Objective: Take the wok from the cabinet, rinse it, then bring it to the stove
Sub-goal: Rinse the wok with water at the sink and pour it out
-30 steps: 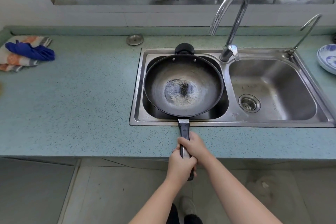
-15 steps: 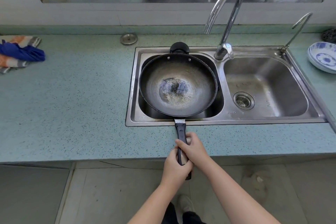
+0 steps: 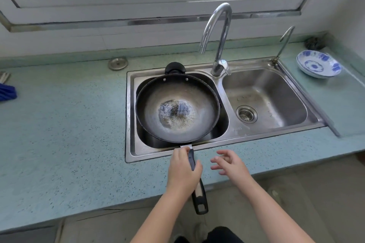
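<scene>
A dark wok [image 3: 177, 107] with a worn, speckled bottom rests in the left basin of the steel double sink [image 3: 130, 116]. Its long black handle [image 3: 199, 195] sticks out over the counter's front edge toward me. My left hand [image 3: 183, 171] is wrapped around that handle close to the pan. My right hand [image 3: 230, 165] hovers just right of the handle, fingers spread, holding nothing. The tall chrome tap [image 3: 219, 35] stands behind the divider between the basins, its spout above the wok's far right rim; no water is running.
The right basin [image 3: 276, 100] has a drain strainer [image 3: 246, 114]. A thin second tap [image 3: 284, 43] stands at the sink's back right corner. Blue-and-white dishes [image 3: 318, 66] sit on the right counter, a round metal cap [image 3: 118, 63] at the back left, a blue cloth [image 3: 7, 91] at the far left.
My right hand has let go of the wok handle and moved right, opening. My left hand has slid up the handle toward the pan. The view has tilted up to show the window.
</scene>
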